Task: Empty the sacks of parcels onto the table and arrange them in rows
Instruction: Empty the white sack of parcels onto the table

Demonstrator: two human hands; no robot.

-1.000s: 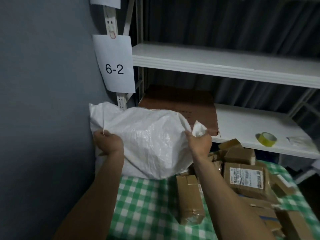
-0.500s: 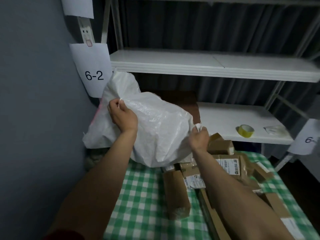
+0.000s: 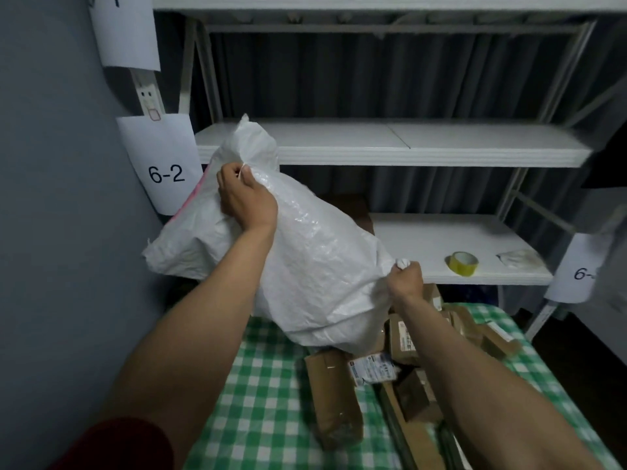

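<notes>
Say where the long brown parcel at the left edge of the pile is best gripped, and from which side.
Probably mid-length, with the grip across its narrow width, coming from above. The long brown parcel lies flat on the checked tablecloth, its left long edge is free, and its far end sits close under the white sack.

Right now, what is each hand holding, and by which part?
Both hold the white woven sack. The left hand grips bunched fabric near its upper end; the right hand clutches a gathered corner at its lower right side.
</notes>
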